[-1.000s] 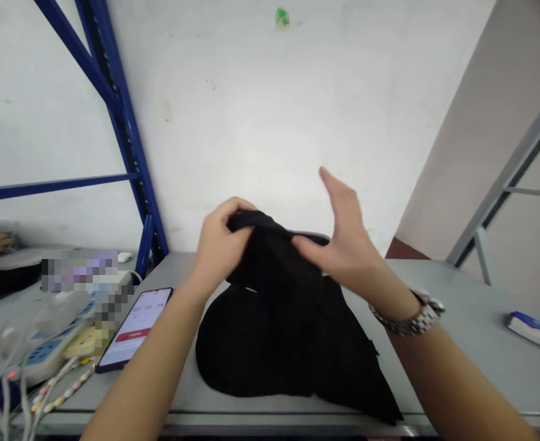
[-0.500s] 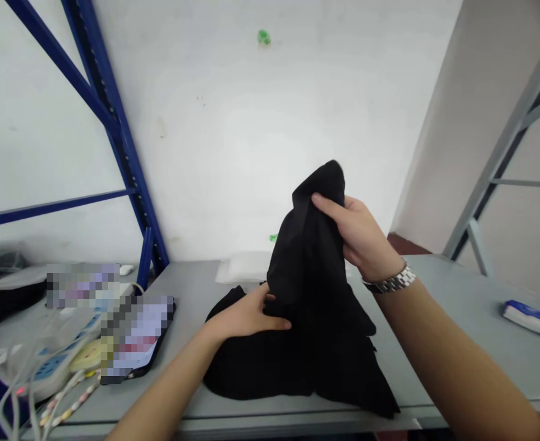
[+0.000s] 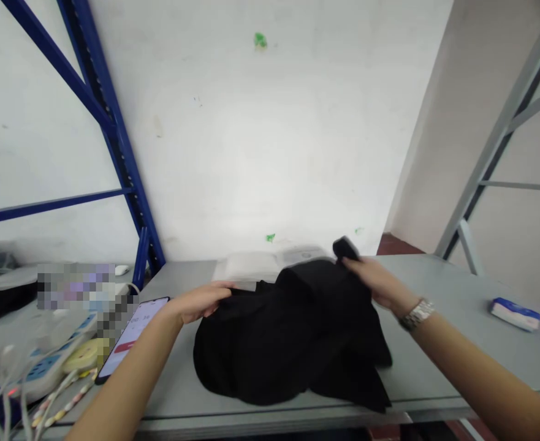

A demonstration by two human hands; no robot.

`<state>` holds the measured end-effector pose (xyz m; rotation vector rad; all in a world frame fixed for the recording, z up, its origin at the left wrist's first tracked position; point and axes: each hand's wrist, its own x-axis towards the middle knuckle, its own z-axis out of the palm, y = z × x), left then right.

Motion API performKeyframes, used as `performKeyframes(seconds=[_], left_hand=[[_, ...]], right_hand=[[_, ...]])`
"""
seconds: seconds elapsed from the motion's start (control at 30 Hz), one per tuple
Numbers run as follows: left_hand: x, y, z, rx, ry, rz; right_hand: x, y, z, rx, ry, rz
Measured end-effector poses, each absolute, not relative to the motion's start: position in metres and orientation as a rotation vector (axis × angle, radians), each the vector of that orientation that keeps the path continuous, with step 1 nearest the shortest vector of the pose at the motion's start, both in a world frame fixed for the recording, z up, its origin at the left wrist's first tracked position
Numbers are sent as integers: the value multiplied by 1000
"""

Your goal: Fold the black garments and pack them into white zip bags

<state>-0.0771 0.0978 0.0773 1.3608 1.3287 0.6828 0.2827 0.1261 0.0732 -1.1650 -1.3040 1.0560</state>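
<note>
A crumpled black cloth garment (image 3: pixel 270 349) lies in a heap on the grey table (image 3: pixel 182 395). My left hand (image 3: pixel 200 301) rests flat and open on the heap's upper left edge, holding nothing. My right hand (image 3: pixel 371 282) pinches a fold at the heap's far right, and a small black end of the cloth sticks out above the fingers. A metal link watch sits on my right wrist. The garment's shape is hidden by its folds.
A phone (image 3: pixel 132 337) and a power strip (image 3: pixel 40 367) with tangled cables lie left of the heap. A white packet (image 3: pixel 270 266) lies behind it. A blue-and-white pack (image 3: pixel 515 314) sits at right. A blue steel shelf frame (image 3: pixel 113 122) stands at left.
My right hand has come down from high above the table, and the raised cloth now lies lower on the heap. My left hand has moved left to the heap's edge.
</note>
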Motion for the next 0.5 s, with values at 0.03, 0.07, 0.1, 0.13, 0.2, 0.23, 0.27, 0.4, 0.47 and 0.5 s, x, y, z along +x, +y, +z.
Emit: performKeyframes(seconds=[0.03, 0.07, 0.1, 0.13, 0.2, 0.23, 0.27, 0.4, 0.47, 0.5], left_hand=[[-82, 102, 71, 1348, 1338, 664], [-85, 106, 64, 1337, 1349, 649], [-86, 108, 58, 1331, 1359, 640], [-87, 109, 53, 1333, 1369, 637], [-87, 110, 49, 1360, 1388, 663], [-87, 110, 49, 1379, 1398, 688], [-87, 111, 50, 1394, 1409, 714], [-90, 121, 53, 1400, 1462, 776], [-92, 124, 50, 1377, 1535, 773], [-94, 124, 48, 1364, 1575, 757]], right_hand=[[285, 127, 50, -1245, -1311, 1129], [286, 126, 31, -1301, -1307, 1180], [286, 124, 17, -1333, -1298, 1216], [287, 120, 9, -1339, -1302, 1276], [291, 113, 4, -1317, -1362, 1341], [294, 110, 7, -1305, -1406, 1359], [298, 108, 10, -1293, -1443, 1380], [309, 106, 14, -1260, -1458, 1498], [312, 106, 6, -1326, -1559, 1358], [313, 105, 1, -1387, -1635, 1207]])
